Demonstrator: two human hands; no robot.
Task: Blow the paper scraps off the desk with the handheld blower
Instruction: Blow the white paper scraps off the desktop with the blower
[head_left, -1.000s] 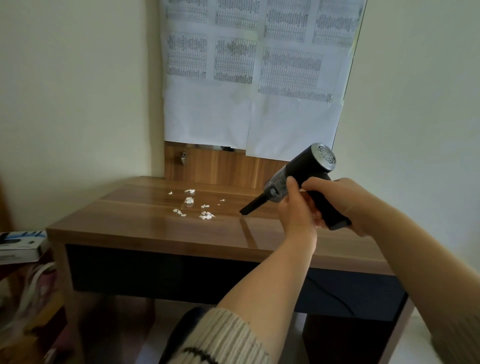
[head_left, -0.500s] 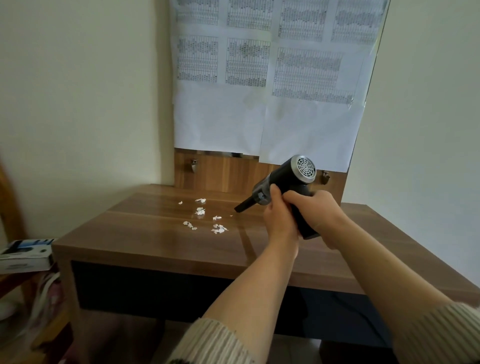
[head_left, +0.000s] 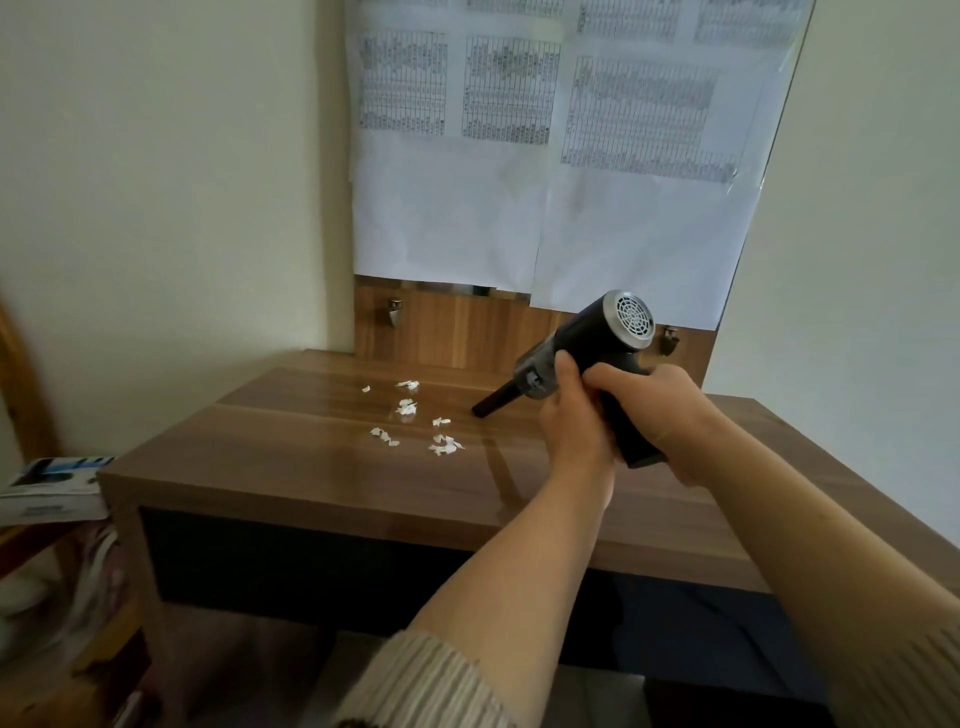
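A black handheld blower (head_left: 587, 345) with a silver grille at its back hangs above the wooden desk (head_left: 291, 473). Its thin black nozzle points down and left, ending a short way right of several white paper scraps (head_left: 415, 415) lying on the desk's middle. My right hand (head_left: 660, 410) is wrapped around the blower's handle. My left hand (head_left: 571, 415) grips the blower from the left, thumb up against its body near the nozzle base.
Printed paper sheets (head_left: 540, 156) hang on the wall behind the desk, above a wooden back panel with two small metal pegs (head_left: 393, 312). A boxed item (head_left: 52, 488) sits on a lower surface left of the desk. Walls close in on both sides.
My view has shifted, showing more of the desk's right side. Both hands keep the blower, its nozzle staying just right of the scraps. The scraps lie as before.
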